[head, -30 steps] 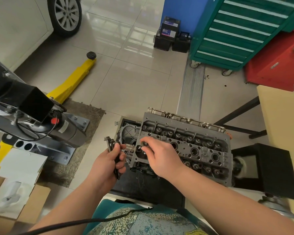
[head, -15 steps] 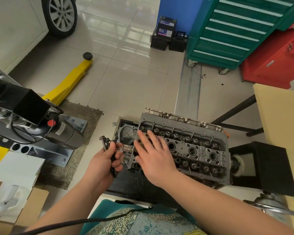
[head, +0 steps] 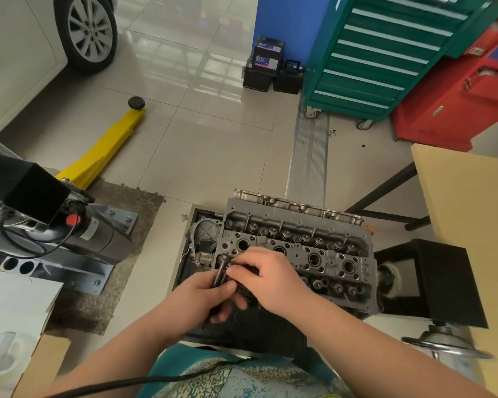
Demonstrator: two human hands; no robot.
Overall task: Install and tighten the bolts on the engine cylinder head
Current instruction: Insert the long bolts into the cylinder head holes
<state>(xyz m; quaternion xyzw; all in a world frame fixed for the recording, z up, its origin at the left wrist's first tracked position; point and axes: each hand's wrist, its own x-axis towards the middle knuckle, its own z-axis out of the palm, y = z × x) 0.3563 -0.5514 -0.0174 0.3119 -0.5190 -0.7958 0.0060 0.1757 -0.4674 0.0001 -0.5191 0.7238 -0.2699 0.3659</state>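
My left hand (head: 204, 297) is curled round a bundle of dark bolts (head: 220, 272), heads up, held just beside the near-left corner of the cylinder head (head: 296, 254) so that the supply sits close to the holes it must feed. My right hand (head: 266, 275) meets it there, fingertips pinching at one bolt in the bundle; in my judgement I am drawing a single bolt out to carry it to a hole. Which hole, and how many bolts are seated so far, I cannot tell from this angle. The cylinder head lies flat, valve springs and large round bores facing up, which keeps the bolt holes open to a straight drop from above. It rests on a dark block (head: 242, 326) over a low stand, with a black box (head: 431, 280) close at its right end. To the far left stands a lift motor unit (head: 92, 237) bolted down over a worn mat, with a yellow lift arm (head: 104, 150) reaching away across the pale tiled floor (head: 202, 156). A car wheel (head: 89, 30) shows at the top left. Two batteries (head: 270, 67) sit against a blue wall, then a green tool cabinet (head: 385, 53) on castors and a red cabinet (head: 466, 93). A tan tabletop (head: 469, 214) closes the right edge.
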